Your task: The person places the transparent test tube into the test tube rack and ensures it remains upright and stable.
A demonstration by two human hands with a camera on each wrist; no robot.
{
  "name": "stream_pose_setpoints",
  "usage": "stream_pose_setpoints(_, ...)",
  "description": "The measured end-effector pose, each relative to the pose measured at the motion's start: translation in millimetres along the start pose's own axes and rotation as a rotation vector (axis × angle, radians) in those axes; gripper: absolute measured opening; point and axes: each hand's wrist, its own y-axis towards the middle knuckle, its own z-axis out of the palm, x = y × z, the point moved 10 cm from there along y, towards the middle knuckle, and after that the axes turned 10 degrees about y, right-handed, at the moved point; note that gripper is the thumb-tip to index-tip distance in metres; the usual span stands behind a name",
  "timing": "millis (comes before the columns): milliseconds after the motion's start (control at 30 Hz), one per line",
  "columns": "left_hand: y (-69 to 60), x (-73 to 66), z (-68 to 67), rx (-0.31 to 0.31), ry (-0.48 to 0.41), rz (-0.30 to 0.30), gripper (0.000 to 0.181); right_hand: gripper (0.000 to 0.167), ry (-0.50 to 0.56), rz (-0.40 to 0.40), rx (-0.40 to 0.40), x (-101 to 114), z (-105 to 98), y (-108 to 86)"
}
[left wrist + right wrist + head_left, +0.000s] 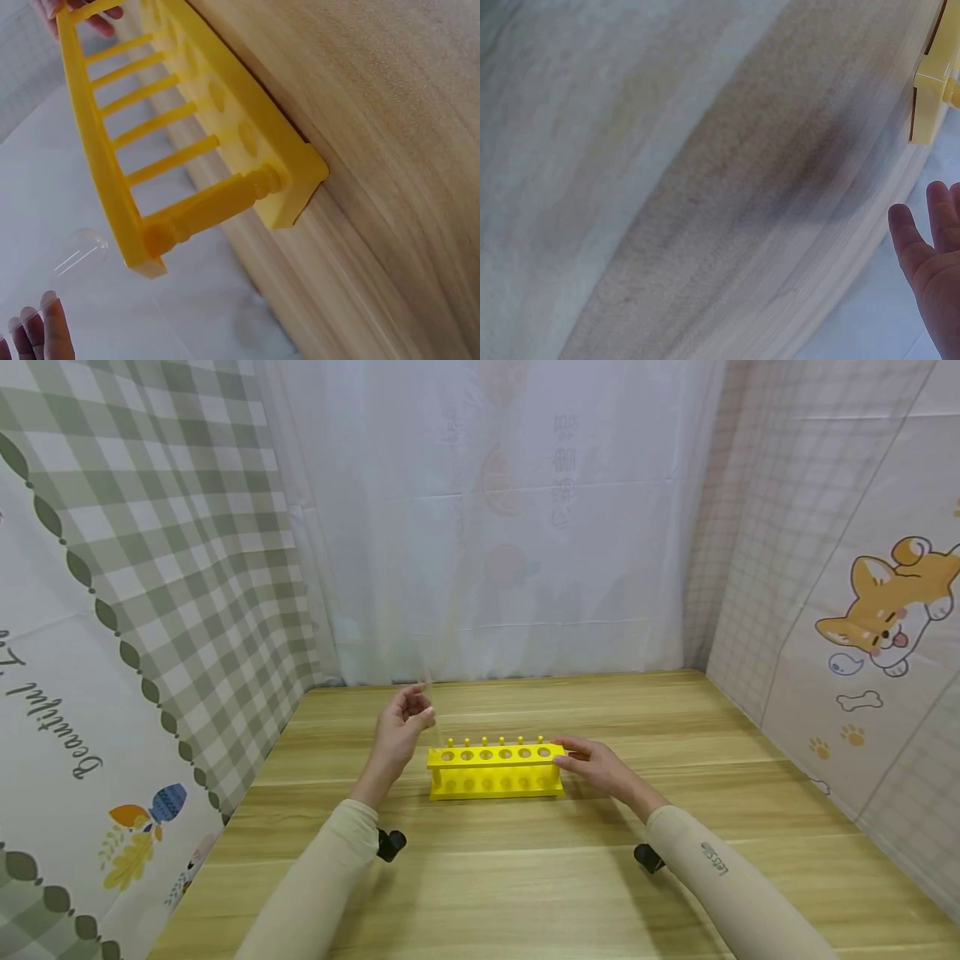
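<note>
One clear tube (78, 257) pinched in left hand (401, 727), rounded end near left end of yellow rack (497, 767) on tabletop (495, 877); right hand (600, 768) pinches rack's right end. Advisable: rack steady, tube straightened over end hole (447, 756).

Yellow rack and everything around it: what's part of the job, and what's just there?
Part of the job:
yellow rack
clear tube, held by the left hand
right hand, at the rack's right end

Just there:
wooden table, only the surface beneath
green checked cloth
white backdrop
dog print
</note>
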Motion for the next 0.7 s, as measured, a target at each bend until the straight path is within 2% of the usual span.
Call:
stream_pose_setpoints(167, -1.4, 0.3, 4.7, 0.002, 0.034, 0.013, 0.039, 0.058, 0.005, -0.008, 0.000, -0.2, -0.9, 0.6)
stream_pose_setpoints(433, -3.9, 5.8, 11.0, 0.020, 0.056, -0.008, 0.036, 0.055, 0.027, -0.021, -0.001, 1.0, -0.8, 1.1)
stream_pose_setpoints(700, -6.6, 11.6, 16.0, 0.041, 0.119, -0.006, 0.035, 0.058, 0.007, -0.011, -0.002, -0.7, -0.7, 1.3)
